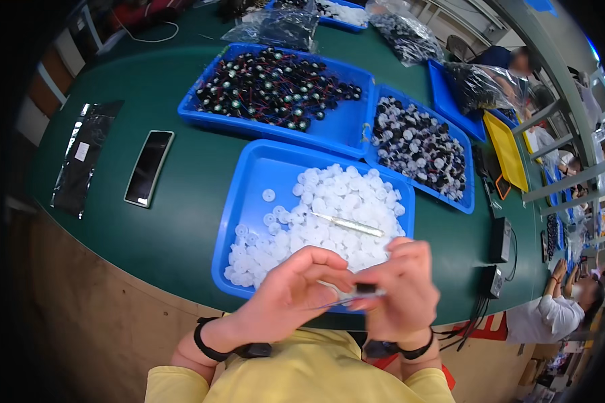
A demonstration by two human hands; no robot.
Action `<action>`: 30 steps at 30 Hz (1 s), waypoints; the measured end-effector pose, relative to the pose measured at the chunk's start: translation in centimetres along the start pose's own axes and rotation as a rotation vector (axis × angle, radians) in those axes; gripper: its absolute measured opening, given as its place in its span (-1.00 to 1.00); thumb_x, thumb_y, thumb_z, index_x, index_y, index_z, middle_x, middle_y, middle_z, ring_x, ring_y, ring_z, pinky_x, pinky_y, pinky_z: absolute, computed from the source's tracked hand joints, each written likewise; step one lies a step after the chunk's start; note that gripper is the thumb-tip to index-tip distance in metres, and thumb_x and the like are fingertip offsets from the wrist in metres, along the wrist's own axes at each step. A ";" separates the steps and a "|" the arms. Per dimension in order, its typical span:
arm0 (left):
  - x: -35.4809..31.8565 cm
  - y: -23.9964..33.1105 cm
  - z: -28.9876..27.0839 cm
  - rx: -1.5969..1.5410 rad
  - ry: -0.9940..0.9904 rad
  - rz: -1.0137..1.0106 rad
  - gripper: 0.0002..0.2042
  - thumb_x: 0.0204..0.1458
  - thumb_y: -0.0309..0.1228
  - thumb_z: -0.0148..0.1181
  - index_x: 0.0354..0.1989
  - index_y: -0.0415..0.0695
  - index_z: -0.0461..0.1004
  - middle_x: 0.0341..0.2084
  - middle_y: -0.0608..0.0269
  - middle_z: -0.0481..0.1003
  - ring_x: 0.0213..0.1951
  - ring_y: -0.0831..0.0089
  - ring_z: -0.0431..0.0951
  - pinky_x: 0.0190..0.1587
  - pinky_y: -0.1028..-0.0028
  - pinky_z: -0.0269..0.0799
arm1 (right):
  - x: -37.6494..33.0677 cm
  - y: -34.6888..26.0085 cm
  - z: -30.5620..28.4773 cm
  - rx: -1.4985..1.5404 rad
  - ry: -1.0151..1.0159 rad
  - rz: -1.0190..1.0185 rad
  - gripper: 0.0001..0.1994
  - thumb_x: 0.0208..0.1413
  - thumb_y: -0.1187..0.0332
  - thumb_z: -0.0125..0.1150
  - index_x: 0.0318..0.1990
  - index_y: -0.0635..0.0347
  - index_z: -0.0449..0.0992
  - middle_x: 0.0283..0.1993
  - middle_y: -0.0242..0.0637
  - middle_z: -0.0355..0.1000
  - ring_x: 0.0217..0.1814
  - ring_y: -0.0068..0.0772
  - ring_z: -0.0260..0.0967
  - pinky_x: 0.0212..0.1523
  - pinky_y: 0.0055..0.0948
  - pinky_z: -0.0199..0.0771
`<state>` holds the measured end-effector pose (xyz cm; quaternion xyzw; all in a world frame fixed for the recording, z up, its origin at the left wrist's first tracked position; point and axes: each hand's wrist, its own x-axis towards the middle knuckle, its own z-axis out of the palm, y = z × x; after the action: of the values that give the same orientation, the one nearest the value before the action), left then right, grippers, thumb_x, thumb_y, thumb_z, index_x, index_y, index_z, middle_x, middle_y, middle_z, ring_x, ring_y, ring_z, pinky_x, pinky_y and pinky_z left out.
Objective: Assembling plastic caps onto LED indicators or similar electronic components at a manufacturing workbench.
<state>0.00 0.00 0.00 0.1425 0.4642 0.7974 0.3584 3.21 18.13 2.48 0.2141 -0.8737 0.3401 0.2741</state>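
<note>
Over the near edge of the blue tray of white discs, my two hands are close together. My right hand (405,285) is closed, pinching a small black part (365,288) with thin wires trailing below it. My left hand (292,289) faces it with fingers curled in and thumb close to them; what they grip is hidden. Small round white plastic discs (316,245) are heaped in the blue tray (230,225). On the heap lies a slim pointed metal tool (348,224), perhaps tweezers, touched by neither hand.
Behind stands a blue tray (346,142) of black round parts with red and dark wires. Another blue tray (420,180) holds black and clear parts. A phone (149,168) and a black bag (87,158) lie left. Black boxes (499,240) with cables sit right. A co-worker (548,316) is farther right.
</note>
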 end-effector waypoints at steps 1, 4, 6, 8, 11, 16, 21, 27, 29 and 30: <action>0.2 0.0 -0.9 0.212 0.082 0.072 -0.73 0.00 -0.50 0.10 -0.10 -0.18 0.29 -0.17 0.19 0.42 -0.25 0.48 0.44 -0.18 0.54 0.33 | -0.1 1.1 -0.7 -0.032 0.029 0.007 -0.77 -0.15 0.22 0.26 -0.42 0.19 0.50 -0.46 -0.27 0.32 -0.37 -0.22 0.16 -0.31 -0.27 0.26; 2.0 0.7 -5.6 0.988 0.419 0.267 -0.84 -0.12 -0.60 0.13 -0.31 -0.27 0.41 -0.40 0.13 0.44 -0.42 0.39 0.49 -0.35 0.48 0.39 | 0.4 5.9 -3.8 -0.234 0.124 0.120 -0.77 -0.20 0.29 0.29 -0.45 0.24 0.45 -0.51 -0.26 0.28 -0.38 -0.22 0.18 -0.36 -0.33 0.24; 3.7 1.0 -8.9 1.272 0.515 0.357 -0.78 -0.19 -0.61 0.16 -0.29 -0.26 0.42 -0.39 0.09 0.42 -0.41 0.24 0.45 -0.33 0.40 0.39 | 1.5 10.1 -5.7 -0.389 0.096 0.152 -0.79 -0.19 0.33 0.27 -0.43 0.25 0.44 -0.51 -0.26 0.27 -0.36 -0.21 0.18 -0.36 -0.34 0.21; 5.5 1.2 -9.9 1.560 0.411 0.461 -0.78 -0.22 -0.60 0.17 -0.32 -0.25 0.42 -0.39 0.09 0.39 -0.37 0.18 0.42 -0.30 0.35 0.38 | 2.6 14.3 -6.7 -0.572 -0.016 0.159 -0.82 -0.18 0.35 0.25 -0.41 0.22 0.45 -0.47 -0.27 0.29 -0.32 -0.19 0.18 -0.33 -0.32 0.17; 7.6 0.4 -11.4 1.684 0.228 0.374 -0.77 -0.26 -0.60 0.18 -0.33 -0.25 0.43 -0.38 0.10 0.37 -0.30 0.13 0.39 -0.24 0.31 0.35 | 3.7 19.5 -7.4 -0.892 -0.202 0.184 -0.74 -0.19 0.31 0.26 -0.29 0.18 0.49 -0.38 -0.32 0.37 -0.20 -0.22 0.22 -0.26 -0.28 0.15; 7.7 0.8 -11.9 1.559 0.117 0.225 -0.74 -0.18 -0.62 0.15 -0.24 -0.26 0.42 -0.36 0.10 0.40 -0.28 0.22 0.43 -0.23 0.37 0.38 | 6.9 21.2 -5.8 -1.051 -0.273 0.056 -0.62 -0.21 0.26 0.28 -0.17 0.15 0.46 -0.19 -0.29 0.38 -0.08 -0.22 0.24 -0.14 -0.23 0.19; 6.3 2.1 -11.3 -0.014 0.256 -0.045 -0.81 0.05 -0.59 -0.04 -0.16 -0.31 0.38 -0.18 -0.02 0.43 -0.24 0.38 0.46 -0.16 0.47 0.39 | 12.7 19.5 2.1 -0.389 -0.396 -0.141 -0.89 -0.23 0.38 0.25 -0.54 0.19 0.47 -0.50 -0.25 0.42 -0.31 -0.22 0.37 -0.28 -0.27 0.33; 3.6 2.7 -10.2 -0.446 0.304 -0.061 -0.76 0.05 -0.55 -0.06 -0.10 -0.36 0.33 -0.17 -0.08 0.40 -0.21 0.29 0.44 -0.15 0.36 0.38 | 15.4 22.1 12.7 -0.462 -0.624 0.219 -0.78 -0.18 0.30 0.27 -0.43 0.25 0.46 -0.41 -0.19 0.40 -0.25 -0.10 0.40 -0.28 -0.16 0.38; 3.5 2.6 -9.9 -0.451 0.334 -0.069 -0.82 0.04 -0.55 -0.04 -0.19 -0.35 0.36 -0.25 0.00 0.41 -0.28 0.36 0.41 -0.23 0.38 0.35 | 15.4 23.0 13.4 -0.414 -0.573 0.214 -0.75 -0.20 0.31 0.30 -0.41 0.28 0.45 -0.42 -0.14 0.41 -0.27 -0.07 0.41 -0.29 -0.17 0.40; 3.2 2.0 -10.1 -0.445 0.322 -0.065 -0.84 0.03 -0.55 -0.04 -0.22 -0.34 0.37 -0.28 0.03 0.41 -0.30 0.39 0.40 -0.25 0.40 0.34 | 15.3 22.9 13.7 -0.383 -0.555 0.210 -0.74 -0.21 0.31 0.31 -0.40 0.30 0.45 -0.42 -0.12 0.41 -0.27 -0.06 0.41 -0.29 -0.17 0.41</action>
<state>-8.80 -4.81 -3.96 -0.0835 0.3328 0.8801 0.3281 -25.81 20.98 -7.34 0.1519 -0.9801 0.1251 0.0251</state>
